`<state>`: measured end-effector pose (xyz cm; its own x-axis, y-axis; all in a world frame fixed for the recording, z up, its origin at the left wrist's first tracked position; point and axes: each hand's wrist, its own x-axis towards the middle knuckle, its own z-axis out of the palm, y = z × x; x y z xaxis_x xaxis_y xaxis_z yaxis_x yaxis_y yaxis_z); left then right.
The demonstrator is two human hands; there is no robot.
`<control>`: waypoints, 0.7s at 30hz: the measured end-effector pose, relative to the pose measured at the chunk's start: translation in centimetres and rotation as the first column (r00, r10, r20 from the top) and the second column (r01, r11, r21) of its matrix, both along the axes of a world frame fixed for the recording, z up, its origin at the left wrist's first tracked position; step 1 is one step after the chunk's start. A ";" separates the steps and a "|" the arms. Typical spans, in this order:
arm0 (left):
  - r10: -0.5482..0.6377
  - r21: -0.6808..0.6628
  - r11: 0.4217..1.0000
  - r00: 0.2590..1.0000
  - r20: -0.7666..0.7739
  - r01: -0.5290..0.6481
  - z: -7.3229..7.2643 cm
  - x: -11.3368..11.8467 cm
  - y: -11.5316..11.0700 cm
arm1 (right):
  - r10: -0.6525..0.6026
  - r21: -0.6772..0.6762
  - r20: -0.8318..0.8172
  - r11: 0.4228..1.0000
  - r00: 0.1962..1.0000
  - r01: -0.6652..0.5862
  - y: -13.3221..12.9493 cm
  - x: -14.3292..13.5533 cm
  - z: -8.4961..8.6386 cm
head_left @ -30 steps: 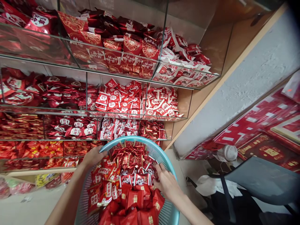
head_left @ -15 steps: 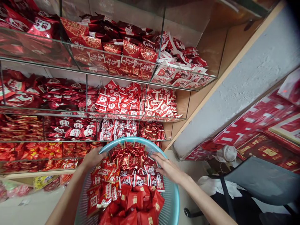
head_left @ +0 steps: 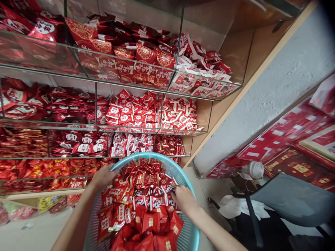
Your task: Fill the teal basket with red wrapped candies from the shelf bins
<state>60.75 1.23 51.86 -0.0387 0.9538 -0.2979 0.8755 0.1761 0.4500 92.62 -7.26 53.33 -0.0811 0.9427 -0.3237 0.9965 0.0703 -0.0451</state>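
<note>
A turquoise plastic basket (head_left: 192, 223) is full of small red wrapped candies, sorted in groups. Around its upper left rim is closed my left hand (head_left: 103, 175). Inside the right part of the basket, my right hand (head_left: 185, 199) has its fingers curled down on the small dark red and white candy packets (head_left: 156, 201); its fingertips are partly hidden among them. Larger matte red packets (head_left: 150, 223) lie at the near side, orange-red packets (head_left: 115, 191) at the left, and shiny dark red ones (head_left: 143, 169) at the far side.
Ahead rise shelves with glass-fronted compartments (head_left: 125, 66) holding red candy packets. A wooden side panel (head_left: 222, 122) ends them at the right, beside a grey wall (head_left: 261, 94). A dark chair (head_left: 293, 198) with a white cloth (head_left: 240, 207) stands at the lower right.
My right hand has moved from the basket's right rim down and inward onto the small packets, and its fingers have curled. My left hand stays on the rim.
</note>
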 end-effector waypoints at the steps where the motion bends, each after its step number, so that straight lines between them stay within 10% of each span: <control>1: -0.001 0.001 1.000 1.000 -0.003 0.001 0.1 0.0 0.0 | -0.006 0.006 0.004 1.000 1.000 0.006 0.1 -0.1 -0.1; 21: 0.000 -0.001 1.000 1.000 0.000 0.000 0.1 0.0 0.0 | -0.039 0.254 0.058 0.967 0.998 0.023 -0.8 1.0 2.5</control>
